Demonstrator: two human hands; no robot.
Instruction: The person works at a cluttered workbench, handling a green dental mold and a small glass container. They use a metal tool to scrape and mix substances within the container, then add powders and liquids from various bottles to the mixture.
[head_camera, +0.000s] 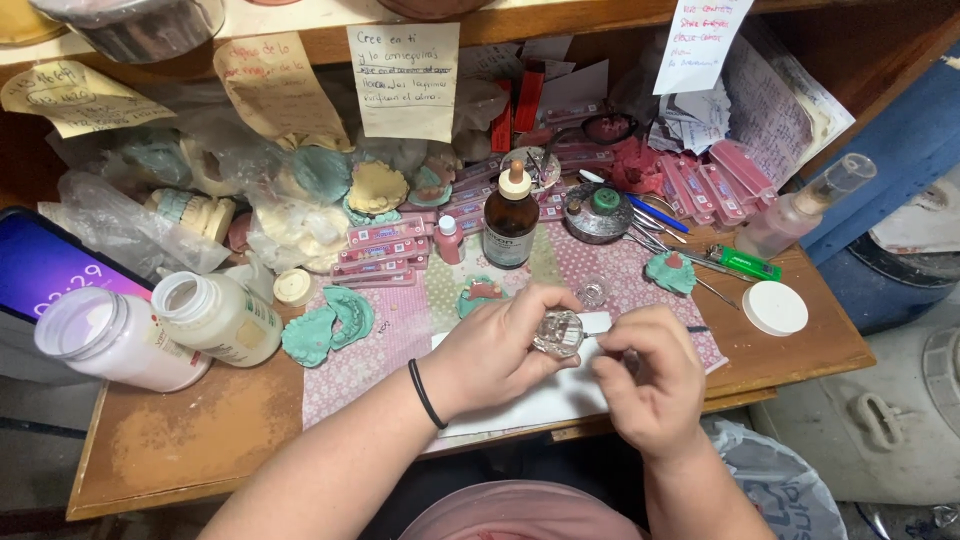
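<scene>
Fingers (520, 325) of left hand (490, 355) cradle glass dish (557, 333).

Even overhead light, soft shadows; glare on phone screen (50, 265); edges bowed by wide lens; hands slightly blurred.

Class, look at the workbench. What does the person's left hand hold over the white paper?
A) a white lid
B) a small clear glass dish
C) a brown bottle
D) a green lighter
B: the left hand has its grip on a small clear glass dish, while the brown bottle, green lighter and white lid lie untouched on the bench.
</scene>
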